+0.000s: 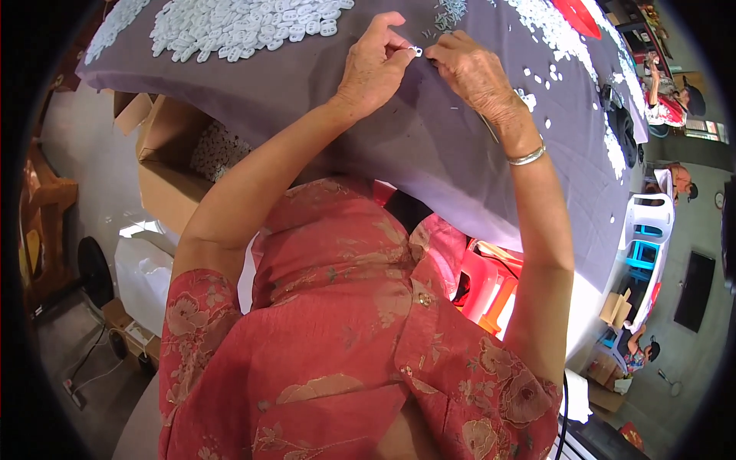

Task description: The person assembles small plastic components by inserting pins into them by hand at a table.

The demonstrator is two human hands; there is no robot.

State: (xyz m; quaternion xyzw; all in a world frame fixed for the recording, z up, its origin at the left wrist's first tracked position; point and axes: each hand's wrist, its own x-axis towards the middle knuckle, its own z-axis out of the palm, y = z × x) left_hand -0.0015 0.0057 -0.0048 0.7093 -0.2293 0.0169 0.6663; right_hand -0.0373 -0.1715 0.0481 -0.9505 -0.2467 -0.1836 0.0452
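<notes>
Over the grey cloth, my left hand (374, 67) pinches a small white plastic piece (416, 51) between thumb and forefinger. Close to its right side is my right hand (474, 75), fingers pressed together; whatever they hold is too small or hidden to name. A thin rod-like thing (490, 129) shows beneath the right wrist, which wears a silver bangle (527, 156). Beyond the left hand spreads a heap of flat, pale oval plastic pieces (245, 29). Tiny blue-grey pieces (451, 14) lie scattered just past the right hand.
Small white pieces (553, 34) cover the table's right side near a red dish (579, 17). An open cardboard box (165, 169) with white pieces inside stands below the table's left edge. Other people (671, 106) sit farther right, by a white chair (652, 215).
</notes>
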